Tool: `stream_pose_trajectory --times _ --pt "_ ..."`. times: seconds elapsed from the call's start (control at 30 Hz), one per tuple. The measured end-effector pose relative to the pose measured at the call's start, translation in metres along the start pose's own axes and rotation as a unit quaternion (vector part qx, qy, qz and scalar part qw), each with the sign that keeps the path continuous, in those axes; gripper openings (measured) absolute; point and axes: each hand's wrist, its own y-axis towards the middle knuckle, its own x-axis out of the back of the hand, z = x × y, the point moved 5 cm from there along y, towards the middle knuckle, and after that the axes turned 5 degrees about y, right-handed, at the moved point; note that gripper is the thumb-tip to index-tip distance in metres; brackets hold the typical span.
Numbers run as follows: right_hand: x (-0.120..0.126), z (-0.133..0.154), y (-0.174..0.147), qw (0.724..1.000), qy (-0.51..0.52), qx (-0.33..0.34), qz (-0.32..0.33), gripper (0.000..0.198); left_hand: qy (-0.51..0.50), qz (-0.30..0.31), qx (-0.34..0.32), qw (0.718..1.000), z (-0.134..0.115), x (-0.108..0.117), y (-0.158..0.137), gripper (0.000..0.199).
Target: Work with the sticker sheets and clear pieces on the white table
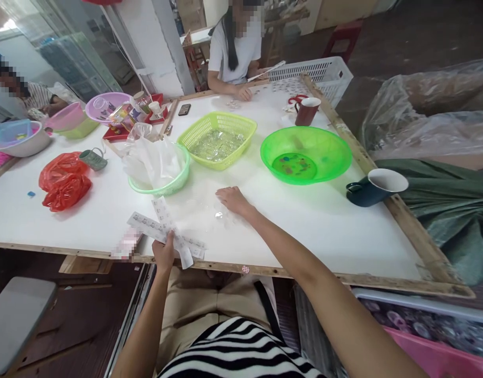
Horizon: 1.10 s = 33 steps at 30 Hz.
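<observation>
- The left hand (164,255) pinches a fan of white paper strips (163,231) at the near edge of the white table (324,220), thumb and fingers closed on their lower ends.
- The strips lie partly on the table and spread out from the hand. One long strip runs up and to the left; a shorter one points almost straight away from the person, toward the light green bowl (174,184) stuffed with clear plastic. Each strip's long axis runs from the grip outward.
- The right hand (232,200) rests flat on the table, fingers spread a little and holding nothing, on a loose scatter of small clear pieces (220,215) that are hard to make out.
- My reading is that this is the picking step: one hand steadies the strips while the other gathers a clear piece.
- The next move would call for a fine fingertip pinch on one small piece, then bringing it across to the strips without creasing them.
- Beyond the hands stand a yellow-green basket (218,137) and a bright green bowl (305,154).
</observation>
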Motion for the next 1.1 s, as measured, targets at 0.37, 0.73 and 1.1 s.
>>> stream_pose_trajectory --times 0.37,0.73,1.1 --pt "0.01 -0.025 0.011 0.988 0.047 -0.131 -0.067 0.046 0.013 0.025 0.034 0.999 0.001 -0.001 -0.004 0.044" --pt "0.003 -0.003 -0.009 0.998 0.0 -0.051 -0.041 0.025 0.024 0.057 0.061 0.996 -0.004 -0.008 -0.005 0.045" --pt "-0.051 0.064 0.032 0.999 -0.036 -0.007 0.025 0.035 -0.038 0.071 0.037 0.996 -0.006 -0.009 -0.007 0.041"
